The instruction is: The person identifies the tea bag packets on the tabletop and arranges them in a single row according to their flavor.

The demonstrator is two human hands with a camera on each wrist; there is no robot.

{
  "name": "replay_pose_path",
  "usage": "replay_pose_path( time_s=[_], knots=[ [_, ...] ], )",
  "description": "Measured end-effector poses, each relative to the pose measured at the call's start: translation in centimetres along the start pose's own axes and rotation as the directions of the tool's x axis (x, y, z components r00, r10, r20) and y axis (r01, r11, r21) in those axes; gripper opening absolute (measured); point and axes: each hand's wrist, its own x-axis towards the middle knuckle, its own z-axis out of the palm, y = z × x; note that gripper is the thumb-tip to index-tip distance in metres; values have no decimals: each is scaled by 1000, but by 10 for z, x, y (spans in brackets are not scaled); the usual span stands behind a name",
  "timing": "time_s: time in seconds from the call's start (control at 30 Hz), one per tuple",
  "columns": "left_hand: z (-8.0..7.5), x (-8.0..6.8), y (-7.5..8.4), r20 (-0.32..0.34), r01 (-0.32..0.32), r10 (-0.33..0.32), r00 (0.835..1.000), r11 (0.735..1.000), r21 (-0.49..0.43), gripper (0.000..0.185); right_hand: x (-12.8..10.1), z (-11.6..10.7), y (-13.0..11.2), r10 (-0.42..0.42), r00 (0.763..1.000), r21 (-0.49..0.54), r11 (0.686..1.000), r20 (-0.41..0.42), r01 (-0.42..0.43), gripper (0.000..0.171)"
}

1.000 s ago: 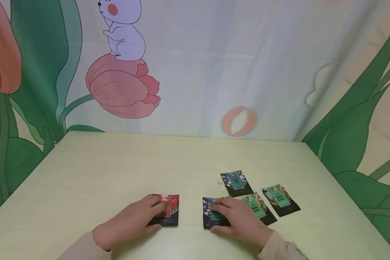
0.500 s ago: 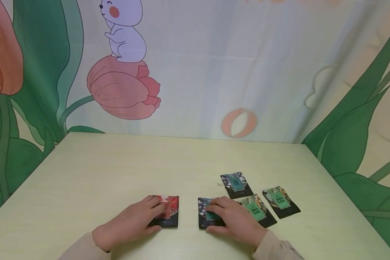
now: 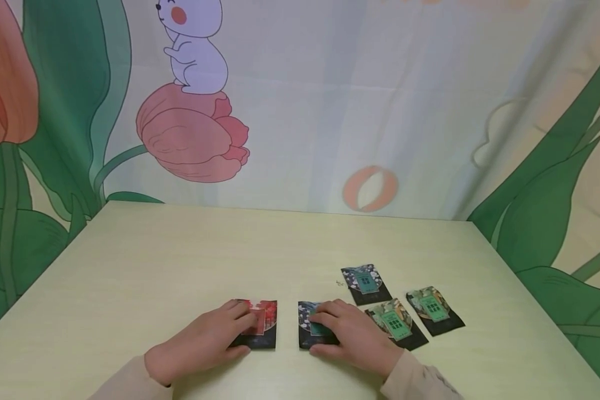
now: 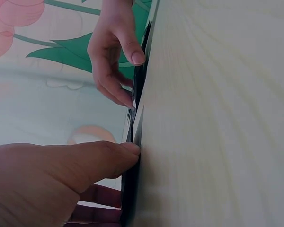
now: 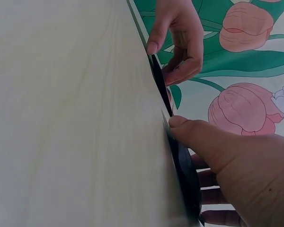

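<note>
In the head view two dark sachets lie side by side on the table with a narrow gap between them. My left hand (image 3: 207, 336) holds the red-patterned sachet (image 3: 266, 325) by its left part, fingers bent over the top and thumb at the near edge. My right hand (image 3: 352, 336) holds the blue floral sachet (image 3: 306, 328) likewise from its right side, its fingers covering part of the label. Both wrist views show the sachets nearly edge-on, with my left thumb (image 4: 111, 158) and my right thumb (image 5: 196, 132) against their near edges.
Another blue floral sachet (image 3: 366, 284) lies behind my right hand. Two green-labelled sachets lie to the right, the nearer one (image 3: 396, 323) close to that hand and the other (image 3: 435, 311) farther out. A printed curtain (image 3: 300, 111) hangs behind the pale table (image 3: 205, 250).
My right hand has slid the blue floral sachet leftward, narrowing the gap to the red-patterned one and uncovering more of the nearer green-labelled sachet. The left hand has stayed in place.
</note>
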Motion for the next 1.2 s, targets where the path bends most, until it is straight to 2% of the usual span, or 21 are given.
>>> replay_pose_path(
  time_s=[0.33, 1.2],
  knots=[
    [-3, 1, 2, 18, 20, -20, 1000, 1000, 4, 44, 10, 4, -6, -13, 1000, 9, 1000, 7, 13, 57],
    [1, 0, 0, -11, 3, -3, 1000, 1000, 0, 41, 23, 7, -18, -27, 1000, 12, 1000, 11, 26, 55]
  ],
)
